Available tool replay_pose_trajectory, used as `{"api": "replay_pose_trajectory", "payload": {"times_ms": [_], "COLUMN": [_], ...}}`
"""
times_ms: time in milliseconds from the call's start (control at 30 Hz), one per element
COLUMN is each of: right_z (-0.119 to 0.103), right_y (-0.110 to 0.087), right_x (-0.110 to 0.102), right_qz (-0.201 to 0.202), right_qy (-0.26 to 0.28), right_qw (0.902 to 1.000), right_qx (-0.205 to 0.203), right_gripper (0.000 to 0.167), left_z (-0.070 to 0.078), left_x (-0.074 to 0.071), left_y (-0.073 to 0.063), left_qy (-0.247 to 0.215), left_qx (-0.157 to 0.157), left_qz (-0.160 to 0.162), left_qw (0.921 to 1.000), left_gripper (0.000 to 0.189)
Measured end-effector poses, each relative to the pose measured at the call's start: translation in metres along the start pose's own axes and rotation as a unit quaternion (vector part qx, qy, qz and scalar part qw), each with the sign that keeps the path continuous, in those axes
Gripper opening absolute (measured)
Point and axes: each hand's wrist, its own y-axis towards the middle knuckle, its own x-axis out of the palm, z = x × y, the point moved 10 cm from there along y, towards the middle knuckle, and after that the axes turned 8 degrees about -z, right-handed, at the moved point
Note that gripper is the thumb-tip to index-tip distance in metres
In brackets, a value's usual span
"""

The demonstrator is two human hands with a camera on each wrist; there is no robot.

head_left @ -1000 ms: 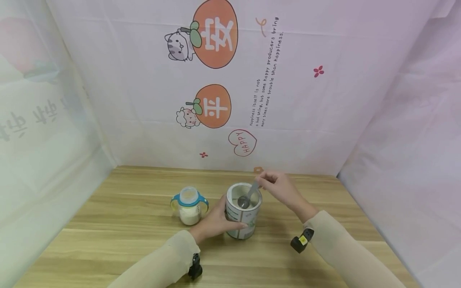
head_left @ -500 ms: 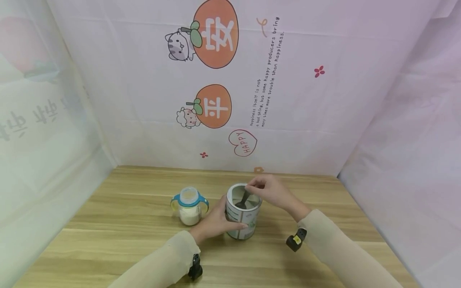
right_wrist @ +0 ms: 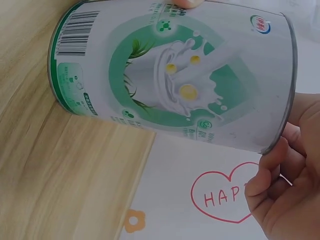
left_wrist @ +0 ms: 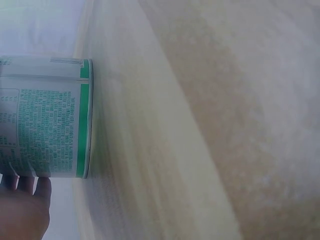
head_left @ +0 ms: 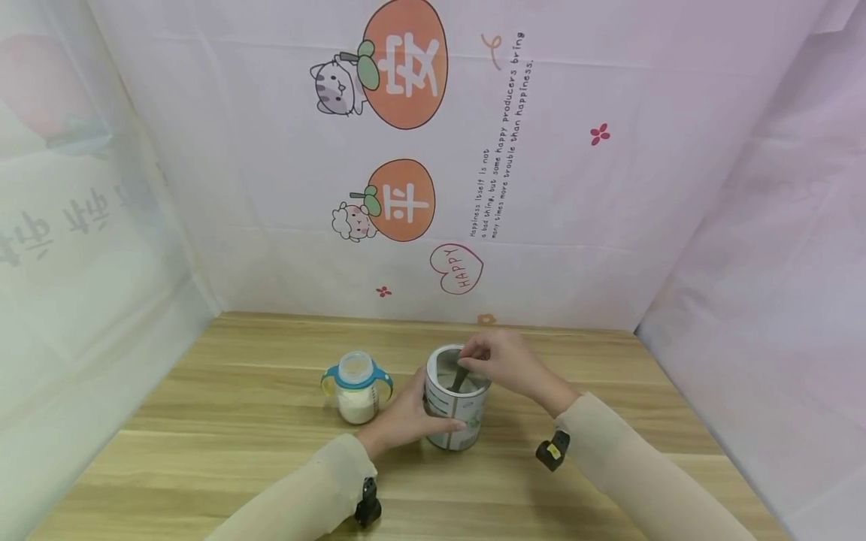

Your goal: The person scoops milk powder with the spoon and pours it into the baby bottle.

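A milk powder can (head_left: 467, 412) with a white and green label stands upright and uncovered on the table. My left hand (head_left: 404, 419) grips its left side, thumb across the front. In the left wrist view, fingers of that left hand (left_wrist: 25, 212) lie against the can (left_wrist: 45, 125). Above the can's mouth, my right hand (head_left: 510, 364) pinches the handle of a dark grey scoop (head_left: 461, 378), whose lower end is inside the can and hidden. The right wrist view has the right hand (right_wrist: 292, 187) curled beside the can's rim (right_wrist: 287, 75); the scoop is out of sight there.
Left of the can stands a feeding bottle (head_left: 356, 402) with blue handles, uncapped, with whitish contents. The wooden table (head_left: 237, 406) meets a printed white cloth (head_left: 284, 270) at the back; cloth also hangs at both sides.
My right hand has moved left over the can's mouth. The scoop now stands steeper and deeper, its bowl no longer visible. The left hand and can have stayed put.
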Motion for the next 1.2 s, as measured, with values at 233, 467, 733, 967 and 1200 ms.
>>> {"api": "replay_pose_trajectory", "payload": {"times_ms": [233, 467, 733, 967, 1200], "right_z": [-0.007, -0.007, -0.004, -0.004, -0.003], "right_y": [0.001, 0.003, 0.005, 0.004, 0.004], "right_x": [0.0, -0.002, -0.004, -0.006, -0.007], "right_qz": [0.008, 0.022, 0.034, 0.038, 0.033], "right_qy": [-0.035, -0.066, -0.073, -0.065, -0.063], "right_qw": [0.9993, 0.9975, 0.9966, 0.9969, 0.9973], "right_qx": [-0.009, -0.01, -0.02, -0.023, -0.02], "right_gripper": [0.009, 0.005, 0.004, 0.006, 0.006], "left_z": [0.0, -0.002, 0.009, 0.013, -0.002], "left_x": [0.001, 0.001, 0.001, 0.002, 0.001], "left_y": [0.0, -0.001, -0.004, -0.005, 0.0], "left_qy": [0.0, -0.002, -0.018, -0.029, -0.015], "left_qx": [0.001, -0.007, -0.018, -0.017, -0.013], "left_qz": [-0.002, 0.001, -0.002, -0.009, 0.0], "left_qw": [1.0, 1.0, 0.9997, 0.9994, 0.9998], "left_gripper": [0.1, 0.099, 0.101, 0.101, 0.101]}}
